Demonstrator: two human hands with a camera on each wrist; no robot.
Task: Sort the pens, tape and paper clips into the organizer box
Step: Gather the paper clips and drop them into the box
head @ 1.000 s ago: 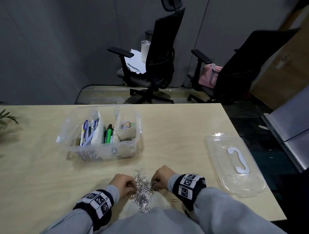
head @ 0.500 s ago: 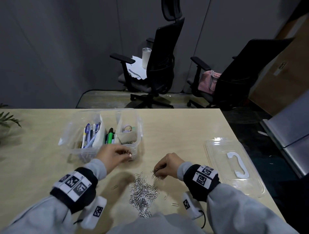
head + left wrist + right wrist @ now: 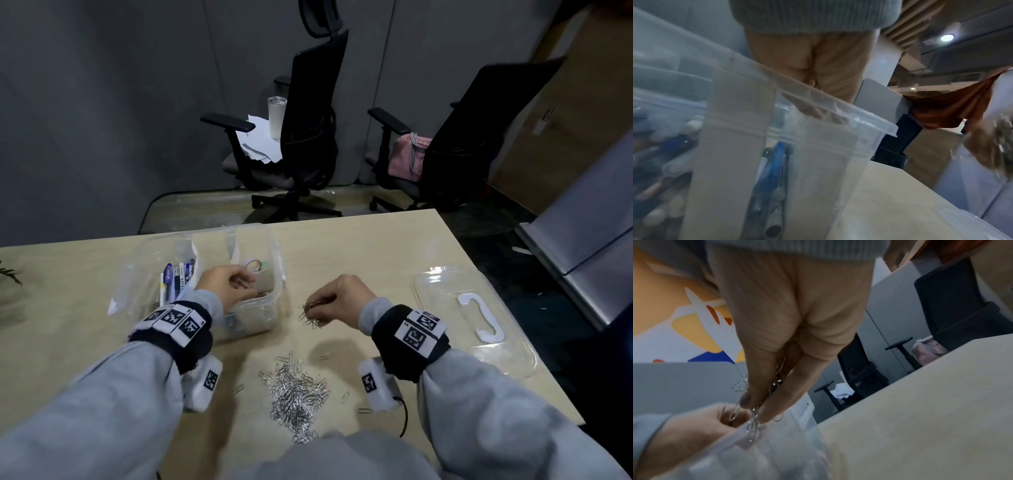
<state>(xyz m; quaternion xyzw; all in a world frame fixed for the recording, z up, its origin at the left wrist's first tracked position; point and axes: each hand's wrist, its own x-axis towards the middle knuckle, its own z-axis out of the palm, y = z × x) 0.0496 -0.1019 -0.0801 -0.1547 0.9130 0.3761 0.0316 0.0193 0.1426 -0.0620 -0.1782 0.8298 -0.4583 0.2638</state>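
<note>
Right hand (image 3: pixel 337 301) pinching a bunch of paper clips (image 3: pixel 311 313) beside the clear organizer box (image 3: pixel 274 260), left hand (image 3: pixel 227 286) curled over its right compartment apparently holding a clip, pens (image 3: pixel 176 277) and tape (image 3: pixel 252 265) already inside, a large clip pile (image 3: pixel 296 390) left on the table

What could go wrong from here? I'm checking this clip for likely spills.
The right hand pinches a dangling bunch of paper clips above bare table, short of the organizer box; loosely hooked ones could drop. The left hand is already over the box's near-right compartment, so the hands may crowd. Stray clips beside the pile could be missed.
</note>
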